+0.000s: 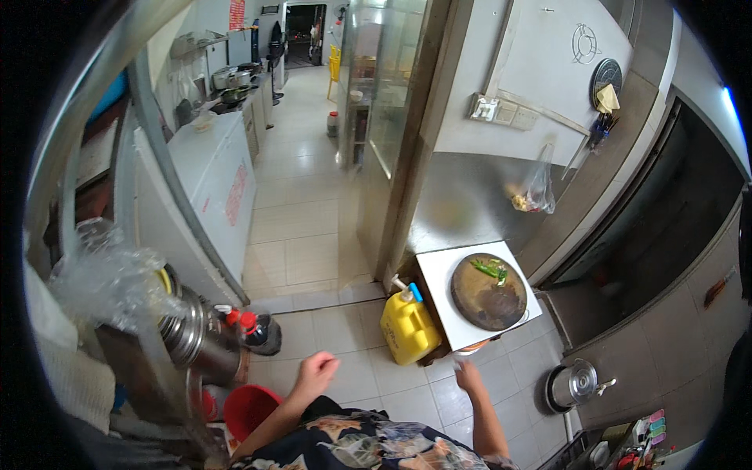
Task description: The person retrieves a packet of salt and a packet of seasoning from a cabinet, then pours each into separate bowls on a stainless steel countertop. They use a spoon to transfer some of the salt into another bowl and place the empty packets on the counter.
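My left hand (317,371) hangs in front of my body with its fingers curled in, and nothing shows in it. My right hand (468,376) is low and blurred, just short of the near edge of a small white-topped table (432,264). Whether its fingers hold anything is hard to make out. On that table lies a round wooden chopping board (492,308), dark and wet-looking in places. Green peppers (487,269) rest near its far edge. Beside the table stands a yellow plastic jug (408,332) with a pump top.
To my left are a red bucket (249,411), a steel pot (202,335) and a dark bottle with a red cap (261,335). A lidded steel pot with a tap (576,383) is at right. Beyond the doorway stands a white chest freezer (214,164). A plastic bag (540,188) hangs on the wall.
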Demonstrator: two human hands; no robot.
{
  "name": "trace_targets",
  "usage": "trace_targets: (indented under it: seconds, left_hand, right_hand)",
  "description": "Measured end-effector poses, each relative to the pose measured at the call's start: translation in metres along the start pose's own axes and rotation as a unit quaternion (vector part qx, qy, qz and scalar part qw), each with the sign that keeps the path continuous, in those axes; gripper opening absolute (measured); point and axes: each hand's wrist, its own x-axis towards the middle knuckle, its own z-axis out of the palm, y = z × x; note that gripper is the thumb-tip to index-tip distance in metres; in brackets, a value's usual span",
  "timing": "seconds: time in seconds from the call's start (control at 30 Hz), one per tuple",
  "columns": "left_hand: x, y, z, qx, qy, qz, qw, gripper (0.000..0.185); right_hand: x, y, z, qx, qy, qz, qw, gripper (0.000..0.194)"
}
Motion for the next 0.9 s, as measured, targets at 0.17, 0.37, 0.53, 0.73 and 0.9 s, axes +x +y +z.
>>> trace_targets:
  seconds: [0.17,0.37,0.53,0.73,0.9]
  left_hand:
    - [0.054,-0.034,-0.073,-0.075,0.123,-0.076,0.987,0.003]
    - [0.179,-0.037,-0.177,-0.084,0.212,-0.057,0.972,0.007]
    - [0.307,0.004,-0.238,-0.134,0.203,-0.041,0.969,0.013]
    - [0.472,0.069,-0.238,-0.218,0.031,-0.008,0.975,0.017]
    - [0.615,0.104,-0.217,-0.179,-0.142,0.015,0.973,0.015]
  right_hand:
    - [0.222,-0.139,-0.073,0.147,0.177,-0.127,0.965,0.060]
    - [0.392,-0.235,-0.143,0.200,0.404,-0.090,0.888,0.057]
    - [0.452,-0.250,-0.174,0.280,0.336,-0.050,0.898,0.035]
    - [0.464,-0.319,-0.062,0.530,-0.164,0.042,0.831,0.033]
    - [0.571,-0.425,0.047,0.442,-0.411,-0.091,0.792,0.034]
